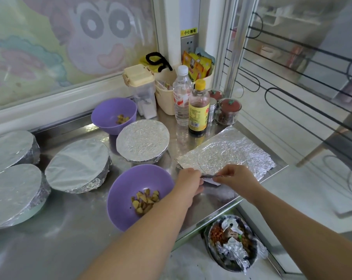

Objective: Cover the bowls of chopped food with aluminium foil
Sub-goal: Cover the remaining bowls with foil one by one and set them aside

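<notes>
The left hand (188,179) and the right hand (234,176) are close together with their backs up. Each one pinches the near edge of the foil sheet (227,154) between thumb and fingers and lifts that edge a little. The two bare arms run back from the hands, the left toward 7 o'clock and the right toward 4 o'clock. The foil sheet lies from 12 to 1 o'clock of the hands. It is shiny and crinkly, has four sides, and has a round mark pressed into the middle. Its far right edge looks torn and bumpy. It rests on the smooth grey metal counter (70,245). At 8 o'clock, just beside the left wrist, is the near purple bowl (126,184). It is round, smooth and open, with yellow-brown chopped food (145,201) inside. At 11 o'clock stands a foil-covered bowl (142,140) with a bumpy flat top and wrinkled sides. Three more covered bowls (78,164) sit out toward 9 o'clock, with smoother tops. Farther away at 11 o'clock is the far purple bowl (108,110), open, with a few chunks in it. At 12 o'clock, behind the sheet, stand a clear water bottle (183,96) and a dark sauce bottle (199,110) with a yellow cap. At 6 o'clock, down on the floor, is a round bin (252,257) with crumpled foil scraps in it.
</notes>
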Action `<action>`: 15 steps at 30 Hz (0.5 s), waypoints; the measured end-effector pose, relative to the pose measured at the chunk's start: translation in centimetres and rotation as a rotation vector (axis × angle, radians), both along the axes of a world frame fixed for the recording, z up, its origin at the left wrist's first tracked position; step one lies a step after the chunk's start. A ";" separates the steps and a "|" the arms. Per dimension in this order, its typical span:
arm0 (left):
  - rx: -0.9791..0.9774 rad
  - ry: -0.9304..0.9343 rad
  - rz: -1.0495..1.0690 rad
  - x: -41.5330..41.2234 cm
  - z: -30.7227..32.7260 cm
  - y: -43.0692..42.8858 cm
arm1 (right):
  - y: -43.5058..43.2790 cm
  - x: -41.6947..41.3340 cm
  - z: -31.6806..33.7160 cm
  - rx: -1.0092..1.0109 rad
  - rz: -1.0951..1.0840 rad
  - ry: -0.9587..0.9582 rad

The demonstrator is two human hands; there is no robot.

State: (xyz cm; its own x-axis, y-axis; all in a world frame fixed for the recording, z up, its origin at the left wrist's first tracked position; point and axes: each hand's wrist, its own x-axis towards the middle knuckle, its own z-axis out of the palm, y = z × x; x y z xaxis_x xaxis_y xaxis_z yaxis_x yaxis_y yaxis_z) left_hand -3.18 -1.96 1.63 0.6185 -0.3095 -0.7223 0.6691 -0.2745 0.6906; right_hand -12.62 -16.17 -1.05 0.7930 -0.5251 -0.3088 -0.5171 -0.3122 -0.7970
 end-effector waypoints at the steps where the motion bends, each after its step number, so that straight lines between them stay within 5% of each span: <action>1: 0.009 0.035 0.054 0.1 -0.2 -0.1 | -0.1 -0.1 -0.1 0.015 0.014 0.013; 11: -0.023 0.227 0.225 0.1 -0.4 -0.2 | -0.4 -0.6 0.6 0.226 -0.133 -0.107; 15: -0.052 0.286 0.121 0.3 0.0 -0.6 | 0.3 -0.7 1.6 0.184 -0.151 -0.204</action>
